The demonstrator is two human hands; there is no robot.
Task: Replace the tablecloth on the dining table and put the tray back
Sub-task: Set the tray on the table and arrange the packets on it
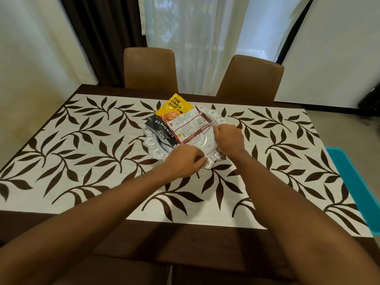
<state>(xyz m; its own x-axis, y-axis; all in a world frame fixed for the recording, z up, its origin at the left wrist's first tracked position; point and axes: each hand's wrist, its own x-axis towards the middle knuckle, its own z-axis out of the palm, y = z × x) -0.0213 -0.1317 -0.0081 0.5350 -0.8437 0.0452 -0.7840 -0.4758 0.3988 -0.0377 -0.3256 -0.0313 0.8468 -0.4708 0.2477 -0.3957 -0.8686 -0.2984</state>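
From lower left the left hand point(183, 163) is stretched forward, fingers curled on the near rim of the silver tray point(152, 141). The tray is set mid-frame on the leaf-print tablecloth point(82, 145) (long axis left to right), with three snack packets point(185, 124) heaped in it. The right hand point(228, 136) is curled at its right edge; what is clamped cannot be told.

The tablecloth point(82, 161) lies along the worktop point(144, 233), the tray point(156, 155) on it toward the back holds packets point(185, 122), the left hand point(183, 163) at its near rim, the right hand point(228, 138) at the packets' right end, two chairs point(151, 69) behind.
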